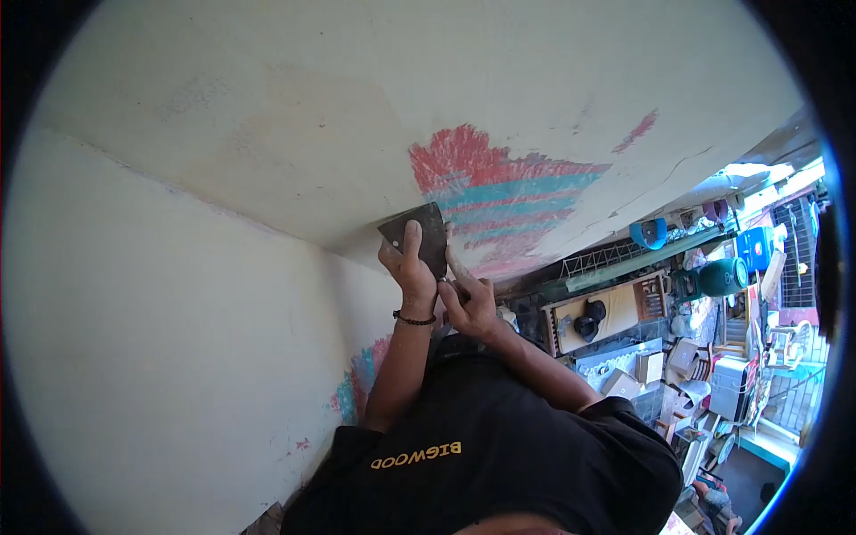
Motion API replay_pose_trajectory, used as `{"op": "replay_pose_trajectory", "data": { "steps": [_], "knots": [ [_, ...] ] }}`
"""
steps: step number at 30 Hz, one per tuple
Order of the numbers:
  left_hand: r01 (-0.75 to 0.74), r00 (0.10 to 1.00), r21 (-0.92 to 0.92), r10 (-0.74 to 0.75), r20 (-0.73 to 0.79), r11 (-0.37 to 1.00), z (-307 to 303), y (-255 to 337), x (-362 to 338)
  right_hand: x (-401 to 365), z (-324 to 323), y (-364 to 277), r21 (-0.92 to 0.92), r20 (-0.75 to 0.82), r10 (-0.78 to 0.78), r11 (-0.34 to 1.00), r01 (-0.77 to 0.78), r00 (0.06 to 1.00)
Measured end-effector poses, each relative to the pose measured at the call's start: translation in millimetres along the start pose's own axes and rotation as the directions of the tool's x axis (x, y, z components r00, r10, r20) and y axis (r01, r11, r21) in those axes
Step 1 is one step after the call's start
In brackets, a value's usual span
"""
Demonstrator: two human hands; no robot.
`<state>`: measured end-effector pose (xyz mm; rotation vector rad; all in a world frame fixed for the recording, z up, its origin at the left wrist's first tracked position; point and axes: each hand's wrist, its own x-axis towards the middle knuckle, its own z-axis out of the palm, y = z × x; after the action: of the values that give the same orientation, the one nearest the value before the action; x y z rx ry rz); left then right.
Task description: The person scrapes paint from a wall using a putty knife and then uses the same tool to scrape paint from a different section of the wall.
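Note:
A wide dark metal scraper (429, 234) is up against the pale painted surface, at the lower left edge of a bare patch (513, 192) of red and teal paint. My left hand (415, 275) is closed on the left part of its blade, thumb pressed along the face; a dark beaded bracelet circles that wrist. At the blade's right edge is my right hand (475, 308), its index finger stretched along the side and the other fingers curled around what looks like the handle. My hand mostly hides that handle.
A pale wall (205, 339) meets the worked surface at a corner on the left. A crack (637, 203) runs to the right of the patch. Further right are a wooden bench (611, 312) with a dark cap on it, a green barrel (723, 277), boxes and a person low down.

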<state>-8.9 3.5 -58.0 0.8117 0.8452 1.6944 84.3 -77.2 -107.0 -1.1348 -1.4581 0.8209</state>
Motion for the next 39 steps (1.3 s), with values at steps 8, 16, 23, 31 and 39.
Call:
{"op": "replay_pose_trajectory", "data": {
  "steps": [8, 16, 23, 31, 39],
  "knots": [
    [0.033, 0.998, 0.043, -0.030, -0.058, 0.999, -7.8, -11.7, -12.0, -6.3, 4.7, 0.0, 0.033, -0.063, 0.042, 0.999, -0.040, 0.997],
    [0.025, 0.999, 0.019, -0.025, -0.042, 0.999, -17.4, -13.3, -11.0, -14.0, 7.8, -5.9, 0.016, -0.049, 0.145, 0.989, -0.145, 0.988],
    [-0.058, 0.998, 0.095, 0.061, -0.022, 0.994, -8.6, 5.2, 15.3, 20.9, 0.3, -29.9, 0.053, -0.032, 0.047, 0.998, -0.046, 0.998],
    [-0.001, 0.994, 0.066, 0.009, -0.108, 0.998, -19.2, -22.0, -7.8, -14.8, 2.7, 0.2, 0.046, 0.012, 0.139, 0.989, -0.139, 0.990],
    [-0.006, 0.999, 0.072, 0.010, -0.049, 0.997, -1.5, -5.5, -8.9, -9.8, 2.6, -0.7, 0.070, -0.001, 0.141, 0.988, -0.141, 0.990]
  ]
}}
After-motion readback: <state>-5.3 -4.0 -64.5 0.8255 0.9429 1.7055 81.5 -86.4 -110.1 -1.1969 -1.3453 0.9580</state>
